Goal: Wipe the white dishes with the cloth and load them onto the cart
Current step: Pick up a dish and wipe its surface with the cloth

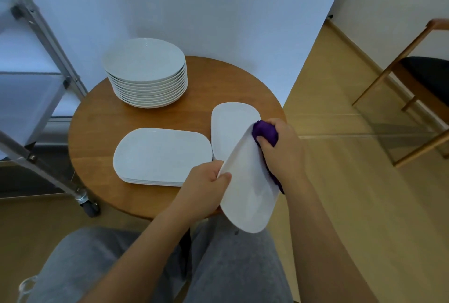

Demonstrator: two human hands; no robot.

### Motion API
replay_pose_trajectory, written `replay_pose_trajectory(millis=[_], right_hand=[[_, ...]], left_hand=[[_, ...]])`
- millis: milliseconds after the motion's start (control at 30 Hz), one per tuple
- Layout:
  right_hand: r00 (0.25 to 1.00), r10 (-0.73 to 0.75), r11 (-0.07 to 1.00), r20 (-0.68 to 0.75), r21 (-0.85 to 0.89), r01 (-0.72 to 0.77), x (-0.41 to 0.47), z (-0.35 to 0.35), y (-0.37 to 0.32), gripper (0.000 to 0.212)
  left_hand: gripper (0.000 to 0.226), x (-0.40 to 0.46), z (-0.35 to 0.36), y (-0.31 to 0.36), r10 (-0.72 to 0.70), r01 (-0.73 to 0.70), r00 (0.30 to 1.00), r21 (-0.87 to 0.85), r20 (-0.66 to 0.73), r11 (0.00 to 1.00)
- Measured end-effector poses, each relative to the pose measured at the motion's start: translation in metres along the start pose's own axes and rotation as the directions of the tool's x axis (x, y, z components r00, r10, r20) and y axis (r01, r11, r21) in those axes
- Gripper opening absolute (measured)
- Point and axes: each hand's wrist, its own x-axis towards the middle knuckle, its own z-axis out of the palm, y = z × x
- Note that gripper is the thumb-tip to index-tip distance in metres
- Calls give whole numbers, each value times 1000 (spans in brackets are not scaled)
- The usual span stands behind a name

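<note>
Your knees in grey trousers (136, 266) fill the near edge, and just above them you've got a white oblong plate (245, 186) lifted off the table and tilted, its long side running away from you. Your left hand (204, 191) pinches its left rim, thumb on top and fingers curled under. Your right hand (279, 149) has the purple cloth (263, 131) bunched in its curled fingers, pressed against the plate's far right edge, with a tail of cloth trailing down behind the plate. Just beyond, a second narrow oblong plate (230, 120) lies flat on the round wooden table (97, 137), partly covered by the one you hold. Left of that sits a low stack of wide rectangular plates (161, 154), just beside it. At the far side of the table, near the wall, stands a tall stack of round bowls (145, 72). The metal cart (48, 43) on castors stands at the left, touching or nearly touching the table. A wooden chair (418, 64) is well apart on the right.
</note>
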Motion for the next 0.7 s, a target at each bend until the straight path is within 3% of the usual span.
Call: replay_pose_trajectory(millis=[133,267,500,633,700], right_hand=[[987,85,991,-135,-93,-98,0,3,4,30],[826,453,890,-335,122,-438,5,-15,12,34],[809,504,860,-302,260,-439,1,-24,27,31],[895,432,874,-114,298,-384,-3,-13,25,15],[922,381,908,-71,213,-359,-4,-5,21,24]], left_hand=[[20,-5,1,-5,23,-21,999,37,-46,999],[28,-8,8,-5,-23,21,993,-16,-119,1000],[11,20,6,-13,-203,151,951,-221,-234,963],[10,47,9,-15,-299,254,909,-182,-291,950],[21,58,12,-13,-313,300,899,-91,-306,950]])
